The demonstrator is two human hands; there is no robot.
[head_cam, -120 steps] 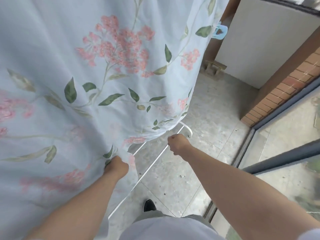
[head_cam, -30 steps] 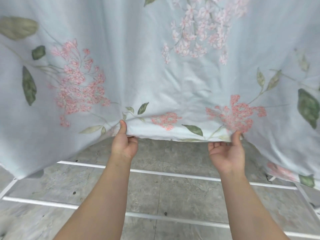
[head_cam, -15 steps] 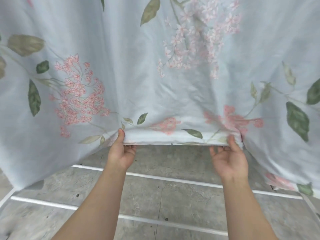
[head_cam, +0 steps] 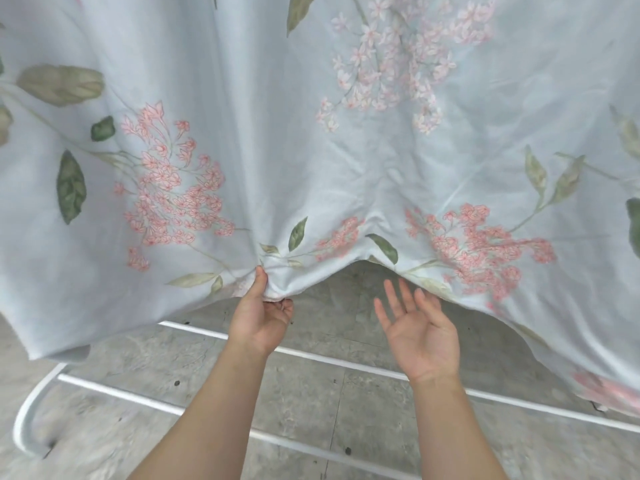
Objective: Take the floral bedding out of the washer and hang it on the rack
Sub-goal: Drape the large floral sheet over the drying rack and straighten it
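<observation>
The hem of the floral bedding (head_cam: 277,133) is pinched by the left hand (head_cam: 259,318), its grip closed on the cloth; the right hand (head_cam: 420,332) is held just below that hem, palm up, grip open. Below the bedding, white rack (head_cam: 329,360) rails are seen over a grey tiled floor (head_cam: 138,355). The bedding is hung curtain-like, its hem running side to side.

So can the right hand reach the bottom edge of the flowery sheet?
Probably yes: the right hand is open just below the edge of the floral bedding, with nothing between them.
</observation>
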